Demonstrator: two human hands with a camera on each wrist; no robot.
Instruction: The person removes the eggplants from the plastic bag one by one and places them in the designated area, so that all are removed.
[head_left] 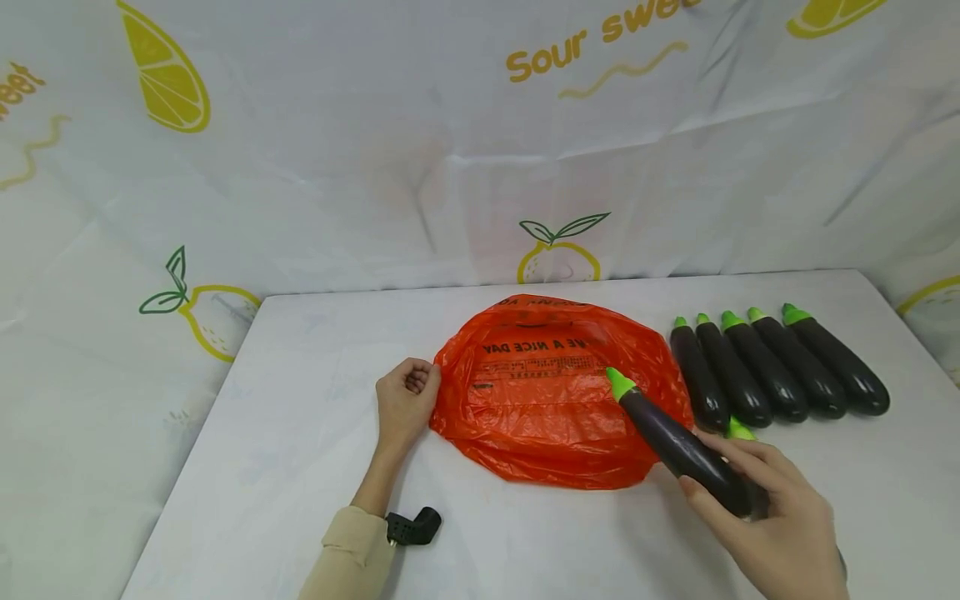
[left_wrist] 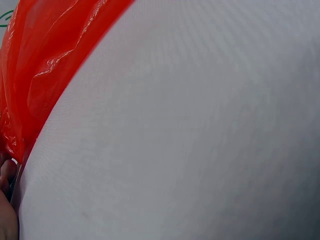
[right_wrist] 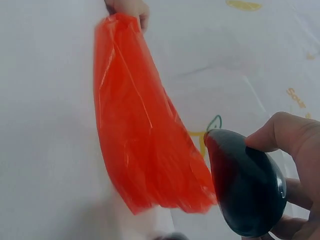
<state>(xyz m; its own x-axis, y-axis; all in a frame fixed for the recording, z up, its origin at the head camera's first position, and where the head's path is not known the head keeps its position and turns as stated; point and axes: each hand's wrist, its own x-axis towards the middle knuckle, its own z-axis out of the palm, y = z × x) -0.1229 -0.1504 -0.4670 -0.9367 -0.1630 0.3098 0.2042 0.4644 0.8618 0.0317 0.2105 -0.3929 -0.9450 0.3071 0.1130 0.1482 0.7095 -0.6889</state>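
Note:
In the head view an orange-red plastic bag (head_left: 540,425) lies with its mouth spread wide, printed lettering showing on its inner side. My left hand (head_left: 407,400) pinches the bag's left edge between thumb and curled fingers. My right hand (head_left: 780,508) grips a dark purple eggplant (head_left: 682,446) near its thick end; its bright green stem tip points up and left over the bag's opening. From the right wrist view, the rounded end of that eggplant (right_wrist: 247,185) sits between thumb and fingers, beside the bag (right_wrist: 135,125).
Several more eggplants (head_left: 780,367) lie side by side right of the bag, green stems toward the back. Another green stem (head_left: 738,429) shows just behind the right hand. A black wrist device (head_left: 415,527) is on the left sleeve. White cloth with lemon prints hangs behind the table (head_left: 300,392).

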